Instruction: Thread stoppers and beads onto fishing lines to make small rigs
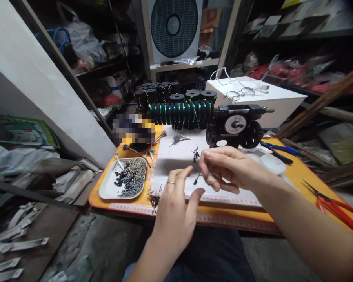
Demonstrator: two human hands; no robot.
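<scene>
My left hand (176, 199) is above the table's front edge, its fingers stretched out and thumb apart, with nothing in it that I can see. My right hand (223, 170) is closed in a pinch just to its right. Whatever the pinch holds is too small to make out. A small black piece on a thin stem (195, 180) shows between the hands, close to my right fingertips. Just above it is a small cluster of dark pieces (195, 154). Behind the hands, a black ribbed roller wound with green shiny line (181, 112) joins a geared device with a round dial (235, 124).
A white tray (106, 192) of small grey and black parts stands at left. Blue-handled pliers (279, 152) and red-handled pliers (329, 201) lie at right. Black spools (192, 95) and a white box with glasses (270, 98) stand behind. A fan (174, 27) faces the table.
</scene>
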